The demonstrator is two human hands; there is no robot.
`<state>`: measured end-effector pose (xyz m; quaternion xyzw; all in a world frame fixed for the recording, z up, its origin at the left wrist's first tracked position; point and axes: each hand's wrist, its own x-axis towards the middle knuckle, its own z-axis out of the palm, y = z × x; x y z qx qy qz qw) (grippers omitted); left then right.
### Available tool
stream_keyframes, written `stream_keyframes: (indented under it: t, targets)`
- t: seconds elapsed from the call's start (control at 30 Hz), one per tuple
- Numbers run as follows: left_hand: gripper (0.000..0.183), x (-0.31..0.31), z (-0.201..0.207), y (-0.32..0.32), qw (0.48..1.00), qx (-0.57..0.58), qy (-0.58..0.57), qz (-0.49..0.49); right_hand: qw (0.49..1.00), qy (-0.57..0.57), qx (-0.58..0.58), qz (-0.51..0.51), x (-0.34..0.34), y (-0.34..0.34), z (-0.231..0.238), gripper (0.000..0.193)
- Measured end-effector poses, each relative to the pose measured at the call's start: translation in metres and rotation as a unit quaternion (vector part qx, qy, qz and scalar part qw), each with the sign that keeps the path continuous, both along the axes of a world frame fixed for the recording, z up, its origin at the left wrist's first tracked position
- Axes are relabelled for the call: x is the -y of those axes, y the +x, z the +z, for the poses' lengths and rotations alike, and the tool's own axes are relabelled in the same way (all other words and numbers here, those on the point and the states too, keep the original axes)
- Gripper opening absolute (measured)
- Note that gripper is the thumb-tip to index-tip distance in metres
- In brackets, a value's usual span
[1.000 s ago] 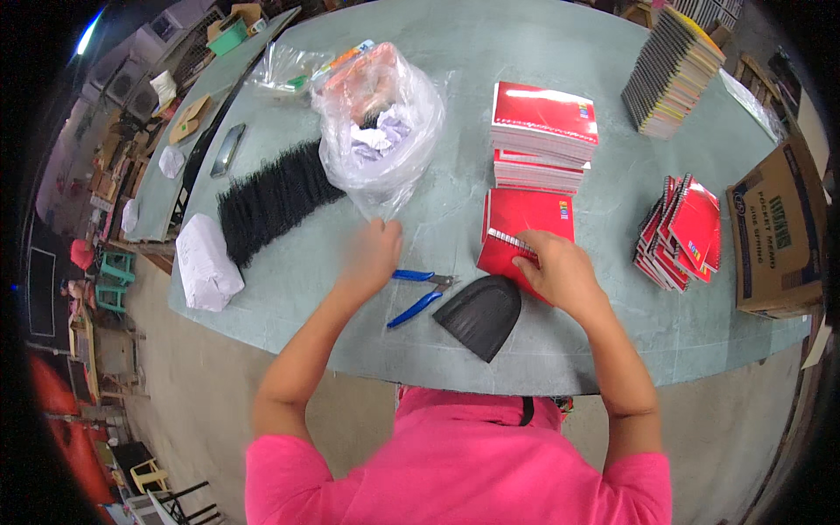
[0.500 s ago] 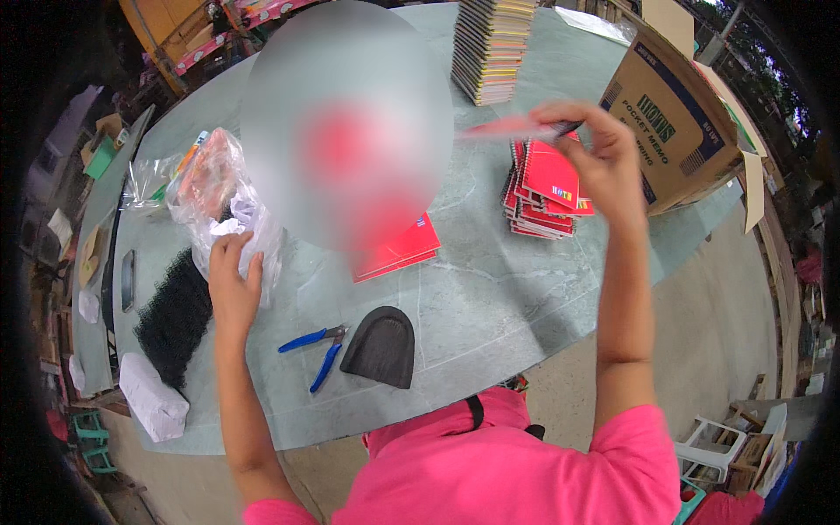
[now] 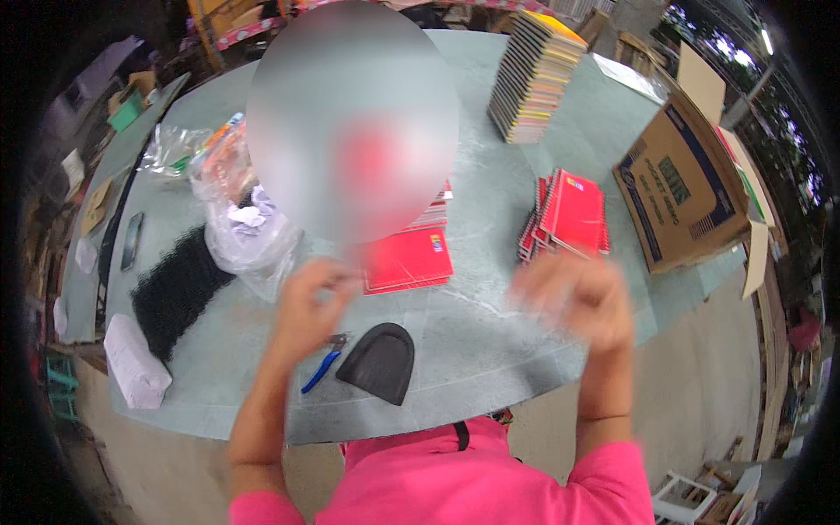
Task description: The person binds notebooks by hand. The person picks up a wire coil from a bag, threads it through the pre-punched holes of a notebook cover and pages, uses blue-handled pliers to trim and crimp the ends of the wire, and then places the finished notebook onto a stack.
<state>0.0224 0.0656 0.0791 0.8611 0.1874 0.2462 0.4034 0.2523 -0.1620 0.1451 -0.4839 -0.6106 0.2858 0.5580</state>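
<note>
My left hand (image 3: 308,308) hovers over the near middle of the table, slightly blurred, thumb and fingers apart with nothing visible between them. Just beyond it lie red spiral notebooks (image 3: 409,260), partly hidden by a blurred round patch. Blue-handled cutters (image 3: 322,370) show partly behind my left hand and wrist, beside a black arch-shaped pad (image 3: 379,363). My right hand (image 3: 584,302) is smeared by motion in front of a pile of red spiral notebooks (image 3: 575,214); its fingers cannot be made out.
At the back right stand a tall stack of spiral notebooks (image 3: 535,79) and an open cardboard box (image 3: 678,188). To the left are a clear plastic bag (image 3: 249,245) with crumpled paper, a black mesh-like mat (image 3: 179,289), a white paper bundle (image 3: 137,363) and a phone (image 3: 132,241).
My right hand has come down and nearer; the thin red notebook it held up no longer shows in it. My left hand has left the plastic bag and moved right. The view has shifted.
</note>
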Motion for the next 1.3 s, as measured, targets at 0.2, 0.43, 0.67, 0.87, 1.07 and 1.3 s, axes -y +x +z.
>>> stream_keyframes:
  t: [0.2, 0.43, 0.67, 0.87, 1.07, 1.3]
  targets:
    - [0.027, 0.085, -0.001, 0.066, 0.752, -0.092, -0.399, -0.517, 0.828, -0.037, -0.154, 0.538, -0.068, -0.146, -0.048, 0.020]
    - [0.023, 0.049, 0.005, -0.008, 0.806, -0.051, -0.409, -0.425, 0.832, -0.103, -0.100, 0.536, -0.060, -0.076, -0.064, 0.017]
    - [0.018, 0.020, -0.008, -0.045, 0.932, -0.108, -0.308, -0.157, 0.861, -0.004, 0.466, -0.202, -0.111, -0.049, -0.129, 0.027]
    - [0.018, -0.075, -0.023, -0.103, 0.985, -0.098, -0.065, 0.125, 0.863, -0.066, 0.462, -0.193, -0.110, -0.055, -0.152, 0.034]
    - [0.038, -0.173, -0.064, -0.145, 0.824, -0.265, 0.107, 0.489, 0.881, -0.048, 0.436, -0.178, -0.106, -0.047, -0.119, 0.028]
    - [0.054, -0.193, -0.056, -0.127, 0.788, -0.367, 0.059, 0.490, 0.890, -0.079, 0.426, -0.142, -0.100, -0.082, -0.108, 0.019]
